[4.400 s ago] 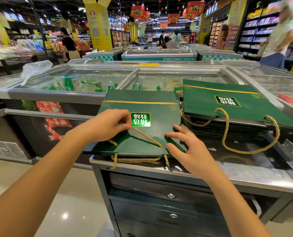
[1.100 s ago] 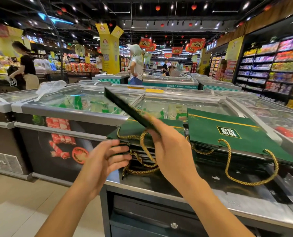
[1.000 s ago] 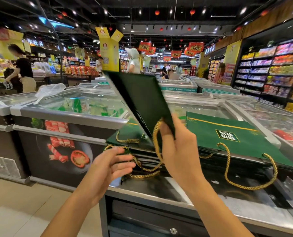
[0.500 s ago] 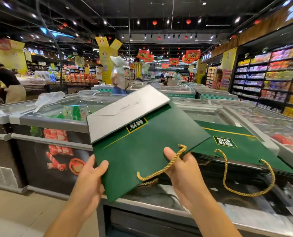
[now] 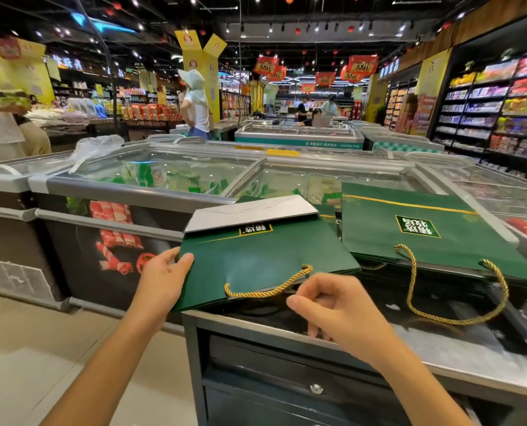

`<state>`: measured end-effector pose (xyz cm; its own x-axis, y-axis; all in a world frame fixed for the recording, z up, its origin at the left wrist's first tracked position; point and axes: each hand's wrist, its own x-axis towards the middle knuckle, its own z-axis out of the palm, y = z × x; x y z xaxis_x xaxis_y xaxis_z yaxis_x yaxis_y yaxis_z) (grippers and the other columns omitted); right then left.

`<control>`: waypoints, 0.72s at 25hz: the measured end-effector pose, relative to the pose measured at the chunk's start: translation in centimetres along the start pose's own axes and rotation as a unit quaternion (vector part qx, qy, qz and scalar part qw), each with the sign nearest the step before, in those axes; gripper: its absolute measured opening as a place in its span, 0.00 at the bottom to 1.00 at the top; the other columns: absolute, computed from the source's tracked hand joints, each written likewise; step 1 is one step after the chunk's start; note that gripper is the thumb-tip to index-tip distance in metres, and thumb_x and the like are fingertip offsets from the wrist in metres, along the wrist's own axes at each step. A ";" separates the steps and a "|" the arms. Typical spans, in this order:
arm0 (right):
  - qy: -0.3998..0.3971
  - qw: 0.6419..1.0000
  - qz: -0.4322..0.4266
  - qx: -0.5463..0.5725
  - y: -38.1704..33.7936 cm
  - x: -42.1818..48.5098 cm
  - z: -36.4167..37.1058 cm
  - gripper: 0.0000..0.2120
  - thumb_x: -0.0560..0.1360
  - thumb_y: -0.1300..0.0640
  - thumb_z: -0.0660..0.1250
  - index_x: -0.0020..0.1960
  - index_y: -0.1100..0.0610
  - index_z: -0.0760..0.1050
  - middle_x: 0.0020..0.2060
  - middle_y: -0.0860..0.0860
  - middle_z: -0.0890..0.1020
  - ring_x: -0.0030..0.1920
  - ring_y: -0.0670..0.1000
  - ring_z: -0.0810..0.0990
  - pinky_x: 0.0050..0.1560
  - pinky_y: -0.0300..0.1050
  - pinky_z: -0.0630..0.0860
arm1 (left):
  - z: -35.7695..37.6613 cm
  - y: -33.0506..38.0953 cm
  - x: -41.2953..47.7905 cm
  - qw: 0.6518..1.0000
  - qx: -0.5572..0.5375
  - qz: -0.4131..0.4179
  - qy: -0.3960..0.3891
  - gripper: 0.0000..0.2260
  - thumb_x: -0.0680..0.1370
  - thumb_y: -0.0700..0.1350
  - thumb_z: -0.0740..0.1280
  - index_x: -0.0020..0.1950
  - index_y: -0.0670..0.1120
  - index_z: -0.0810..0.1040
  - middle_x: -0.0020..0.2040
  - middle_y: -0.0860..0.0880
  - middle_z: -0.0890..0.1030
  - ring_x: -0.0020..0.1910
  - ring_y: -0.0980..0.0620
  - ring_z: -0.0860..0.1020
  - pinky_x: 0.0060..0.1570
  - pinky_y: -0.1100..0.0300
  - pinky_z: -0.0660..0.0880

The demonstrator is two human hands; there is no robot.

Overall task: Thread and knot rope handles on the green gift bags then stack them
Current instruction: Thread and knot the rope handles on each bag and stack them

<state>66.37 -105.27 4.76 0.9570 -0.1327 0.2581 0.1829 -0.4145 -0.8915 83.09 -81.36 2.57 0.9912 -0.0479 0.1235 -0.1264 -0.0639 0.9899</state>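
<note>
A flat green gift bag [image 5: 262,259] with its grey base flap folded over the far end lies across the near edge of the steel counter [image 5: 471,361], on top of other bags. My left hand [image 5: 164,278] grips its left edge, thumb on top. My right hand [image 5: 333,305] has curled fingers pinching the bag's near edge, right where the gold rope handle [image 5: 265,292] loops out. A stack of green bags [image 5: 425,241] lies to the right, with a long gold rope handle [image 5: 459,315] hanging over the counter.
Glass-topped chest freezers [image 5: 176,176] stand behind and to the left of the counter. Drawers [image 5: 316,388] sit under the counter front. A person in a white hat [image 5: 196,103] stands in the aisle beyond, and shelves [image 5: 502,106] line the right.
The bag was lifted off the left pile, turned over in the air and lowered flat onto the counter. My left hand moved to its left edge, my right hand to its near edge.
</note>
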 end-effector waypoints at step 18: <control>-0.046 0.946 -0.161 -0.278 -1.3 5.5 3.1 0.07 0.80 0.49 0.70 0.53 0.50 0.83 0.43 0.43 0.84 0.42 0.45 0.82 0.48 0.50 0.80 | -0.4 -1.0 -3.4 0.977 -0.163 -0.056 -0.128 0.25 0.74 0.34 0.73 0.68 0.49 0.71 0.59 0.46 0.83 0.53 0.44 0.85 0.42 0.51 0.83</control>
<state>72.09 -102.70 6.17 0.8922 0.1486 0.4264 0.3451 -0.8334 -0.4316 79.86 -80.77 1.17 0.9505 -0.3089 0.0339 0.0421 0.2363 0.9708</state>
